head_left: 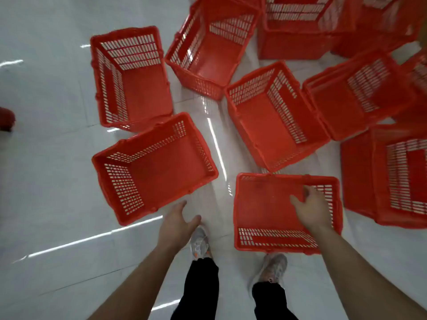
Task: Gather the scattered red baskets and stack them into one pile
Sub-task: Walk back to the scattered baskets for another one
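Nearest basket [265, 211] stands upright on the floor [46, 181], lower right of frame, just ahead of the shoes [199, 244]. Right hand [312, 209] is over its far wall, fingers spread and empty, presumably to take the rim; contact is unclear through blur. Left hand [178, 221], relaxed and empty, extends toward the second basket [161, 162], centre left. Unstacked baskets [277, 125] crowd the upper right, restricting clearance.

Head-worn wide-angle camera faces steeply down at nearby red baskets [159, 172].
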`<state>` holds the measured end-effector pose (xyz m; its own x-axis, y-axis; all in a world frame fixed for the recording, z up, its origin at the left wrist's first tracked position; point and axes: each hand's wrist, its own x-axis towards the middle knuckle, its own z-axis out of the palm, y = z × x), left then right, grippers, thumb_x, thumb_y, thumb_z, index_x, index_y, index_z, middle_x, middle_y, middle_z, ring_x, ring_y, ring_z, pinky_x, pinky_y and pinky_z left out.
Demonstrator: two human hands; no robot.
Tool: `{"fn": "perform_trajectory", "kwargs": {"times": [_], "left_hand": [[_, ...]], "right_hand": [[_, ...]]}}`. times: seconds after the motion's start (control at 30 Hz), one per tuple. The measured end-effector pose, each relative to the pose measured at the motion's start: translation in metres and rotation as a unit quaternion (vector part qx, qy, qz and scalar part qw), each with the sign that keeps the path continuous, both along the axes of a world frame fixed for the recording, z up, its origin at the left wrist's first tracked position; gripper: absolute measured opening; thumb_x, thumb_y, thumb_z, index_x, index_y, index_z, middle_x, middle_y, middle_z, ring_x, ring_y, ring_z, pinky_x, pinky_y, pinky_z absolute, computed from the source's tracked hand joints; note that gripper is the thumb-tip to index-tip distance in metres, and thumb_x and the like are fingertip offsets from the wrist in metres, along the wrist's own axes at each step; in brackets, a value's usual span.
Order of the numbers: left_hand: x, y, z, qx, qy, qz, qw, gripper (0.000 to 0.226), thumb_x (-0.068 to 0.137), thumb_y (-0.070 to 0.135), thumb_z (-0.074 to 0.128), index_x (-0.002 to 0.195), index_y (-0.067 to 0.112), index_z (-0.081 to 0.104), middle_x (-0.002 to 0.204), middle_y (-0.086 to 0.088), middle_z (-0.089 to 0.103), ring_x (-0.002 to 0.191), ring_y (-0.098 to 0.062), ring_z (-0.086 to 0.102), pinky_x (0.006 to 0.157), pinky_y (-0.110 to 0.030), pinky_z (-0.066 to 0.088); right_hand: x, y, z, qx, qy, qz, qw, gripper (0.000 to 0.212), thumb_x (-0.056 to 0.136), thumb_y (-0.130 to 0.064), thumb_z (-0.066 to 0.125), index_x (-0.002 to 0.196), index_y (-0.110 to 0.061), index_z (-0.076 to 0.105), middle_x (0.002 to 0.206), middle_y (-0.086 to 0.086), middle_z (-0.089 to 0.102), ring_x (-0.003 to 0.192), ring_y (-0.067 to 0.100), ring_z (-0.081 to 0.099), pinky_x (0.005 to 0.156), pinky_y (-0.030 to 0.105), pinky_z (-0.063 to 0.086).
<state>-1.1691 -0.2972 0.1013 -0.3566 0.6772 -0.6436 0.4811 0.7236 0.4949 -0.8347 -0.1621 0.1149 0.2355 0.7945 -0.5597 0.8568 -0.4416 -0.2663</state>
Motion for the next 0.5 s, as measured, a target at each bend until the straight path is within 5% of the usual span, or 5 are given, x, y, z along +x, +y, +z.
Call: {"fn": "perform_trajectory", "kwargs": {"times": [0.27, 0.5], "left_hand": [[0.126, 0.008, -0.063, -0.029, 0.029, -0.069, 0.997, 0.079, 0.083, 0.045, 0.073, 0.146, 0.009, 0.043, 0.147, -0.007, 0.049, 0.129, -0.025, 0.05, 0.106, -0.043, 0.041], [0.194, -0.016, -0.172, -0.038, 0.059, 0.084, 0.994, 0.093, 0.084, 0.051, 0.07, 0.151, 0.003, 0.027, 0.145, -0.021, 0.046, 0.13, -0.037, 0.047, 0.106, -0.045, 0.037]], "right_hand": [[0.206, -0.08, -0.057, -0.044, -0.044, -0.131, 0.989, 0.067, 0.085, -0.042, 0.069, 0.141, -0.009, 0.051, 0.131, 0.022, 0.054, 0.117, 0.041, 0.056, 0.1, 0.05, 0.047], [0.288, -0.093, -0.168, -0.035, 0.022, -0.15, 0.988, 0.075, 0.088, -0.044, 0.064, 0.153, -0.021, 0.033, 0.148, 0.013, 0.042, 0.13, 0.036, 0.049, 0.105, 0.048, 0.042]]}}
